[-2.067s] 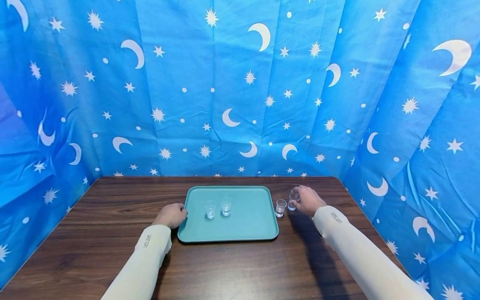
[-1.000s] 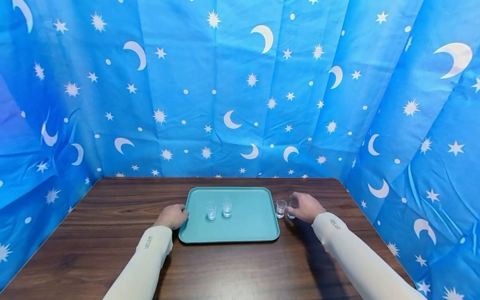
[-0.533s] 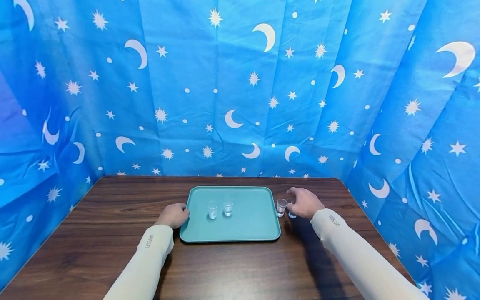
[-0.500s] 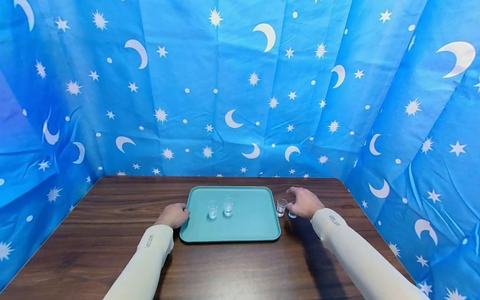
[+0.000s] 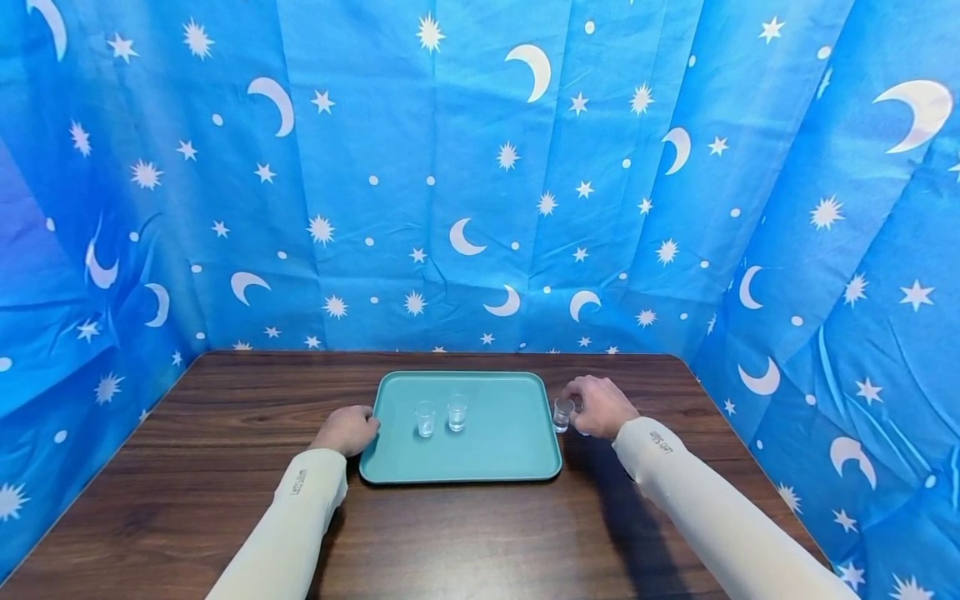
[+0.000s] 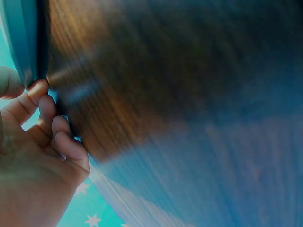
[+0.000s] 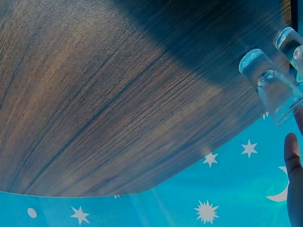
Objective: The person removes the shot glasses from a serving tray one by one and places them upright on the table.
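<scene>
At the left edge of a teal tray (image 5: 495, 454), my left hand (image 5: 347, 431) grips the rim. The left wrist view shows the thumb and index finger pinching the tray rim (image 6: 21, 47). Two clear shot glasses stand upright on the tray, a left one (image 5: 425, 419) and a right one (image 5: 457, 413). Just off the tray's right edge is another shot glass (image 5: 561, 417), and my right hand (image 5: 602, 407) holds it between thumb and fingers. A fourth, nearer shot glass (image 7: 270, 87) stands on the table, mostly hidden by that hand in the head view.
The dark wood-grain table (image 5: 450, 542) carries the tray. Behind and beside it hangs a blue curtain (image 5: 390, 125) printed with white moons and stars. The right forearm's sleeve (image 5: 712, 500) crosses the table's right part.
My right hand has let go of the outer shot glass and shifted left, its fingers closing on the glass next to the tray. The left hand stays on the tray rim.
</scene>
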